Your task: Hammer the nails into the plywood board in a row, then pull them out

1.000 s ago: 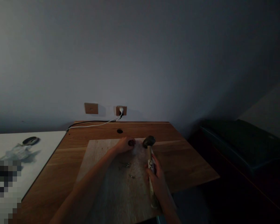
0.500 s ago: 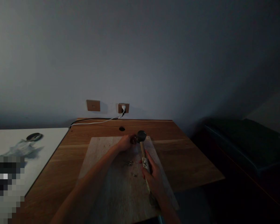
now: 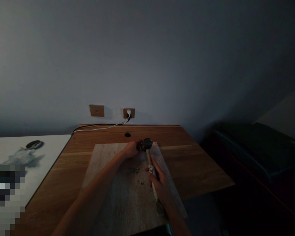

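My right hand (image 3: pixel 159 180) grips a hammer (image 3: pixel 150 162) by its pale wooden handle. The dark, round hammer head (image 3: pixel 147 143) is over the far right part of a light wooden board (image 3: pixel 118 200). Close to the left of that head, my left hand (image 3: pixel 132 149) rests low on the board with fingertips drawn together. Shadow and the hammer head hide what those fingers pinch. Several thin metal nails (image 3: pixel 134 170) lie on the board between my arms, and a small shiny metal piece (image 3: pixel 140 182) lies nearer to me.
The board lies on a brown wooden table (image 3: pixel 196 164) against a grey wall. Cables (image 3: pixel 103 128) run along the table's back edge to a wall socket (image 3: pixel 129 113). On the white table (image 3: pixel 56 150) at left are a roll of tape (image 3: pixel 34 144) and crumpled clear plastic (image 3: pixel 23 156).
The view has shifted slightly. Both hands keep nearly the same places, and the hammer head remains beside my left fingertips.
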`<action>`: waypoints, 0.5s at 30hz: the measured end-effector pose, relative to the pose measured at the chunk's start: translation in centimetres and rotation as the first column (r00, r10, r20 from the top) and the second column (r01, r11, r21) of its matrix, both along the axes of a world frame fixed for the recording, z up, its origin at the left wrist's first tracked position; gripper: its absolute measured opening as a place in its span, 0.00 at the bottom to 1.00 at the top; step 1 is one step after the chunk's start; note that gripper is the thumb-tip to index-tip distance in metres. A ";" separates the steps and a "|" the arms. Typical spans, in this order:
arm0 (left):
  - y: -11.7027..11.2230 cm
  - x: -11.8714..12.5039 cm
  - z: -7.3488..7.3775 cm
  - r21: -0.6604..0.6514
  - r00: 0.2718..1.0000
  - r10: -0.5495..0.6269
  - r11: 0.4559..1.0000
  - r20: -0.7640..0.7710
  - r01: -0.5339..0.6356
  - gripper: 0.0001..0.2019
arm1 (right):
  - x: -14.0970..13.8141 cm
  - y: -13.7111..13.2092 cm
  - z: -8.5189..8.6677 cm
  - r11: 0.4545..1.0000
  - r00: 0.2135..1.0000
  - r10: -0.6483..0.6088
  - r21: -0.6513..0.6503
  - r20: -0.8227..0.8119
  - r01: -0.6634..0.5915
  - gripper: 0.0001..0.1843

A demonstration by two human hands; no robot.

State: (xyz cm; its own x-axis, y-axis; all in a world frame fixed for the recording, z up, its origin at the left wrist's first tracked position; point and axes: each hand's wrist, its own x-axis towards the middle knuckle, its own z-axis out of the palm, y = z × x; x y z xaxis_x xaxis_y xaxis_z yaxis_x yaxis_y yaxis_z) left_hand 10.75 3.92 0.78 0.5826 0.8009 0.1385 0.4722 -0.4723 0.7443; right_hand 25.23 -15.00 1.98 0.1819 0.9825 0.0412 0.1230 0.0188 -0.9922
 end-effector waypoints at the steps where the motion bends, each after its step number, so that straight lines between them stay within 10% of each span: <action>1: 0.1 0.0 -0.2 0.009 1.000 0.001 1.000 0.008 -0.001 0.25 | 0.0 0.0 -0.1 1.000 1.000 0.004 0.004 0.011 -0.004 0.33; 15: 1.0 0.0 -1.7 0.030 0.994 -0.024 0.999 0.104 0.021 0.25 | 0.1 -0.1 -0.4 1.000 0.999 -0.004 0.022 0.042 0.003 0.33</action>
